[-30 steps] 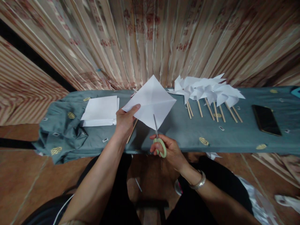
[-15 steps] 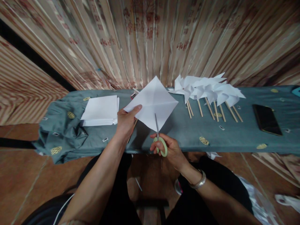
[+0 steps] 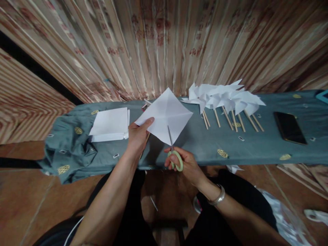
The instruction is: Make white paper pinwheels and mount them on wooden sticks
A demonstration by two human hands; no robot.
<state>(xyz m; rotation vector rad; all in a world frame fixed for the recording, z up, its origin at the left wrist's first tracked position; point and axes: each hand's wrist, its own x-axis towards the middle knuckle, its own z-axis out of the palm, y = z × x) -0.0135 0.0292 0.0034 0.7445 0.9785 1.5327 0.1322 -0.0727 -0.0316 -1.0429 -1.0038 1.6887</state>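
Note:
My left hand [image 3: 139, 133] pinches the left corner of a square white sheet of paper [image 3: 164, 111], thumb on top. The sheet is turned like a diamond and has crossing fold creases. In my right hand [image 3: 186, 162] is a pair of scissors [image 3: 176, 163] with pale green handles, fingers through the loops. One blade lies over the paper's near corner, pointing toward its centre; the blades look nearly closed. A stack of white paper squares [image 3: 110, 123] lies left of my left hand.
Several white paper pinwheels [image 3: 225, 99] on wooden sticks lie at the back right. A black phone [image 3: 289, 127] rests farther right. Grey-green patterned cloth [image 3: 205, 150] covers the narrow table, with a pleated curtain [image 3: 164, 44] behind. Small items sit partly hidden behind the sheet.
The camera view has shifted slightly. Both hands keep their holds on the paper and scissors, and the blade stays at the near corner with little visible difference.

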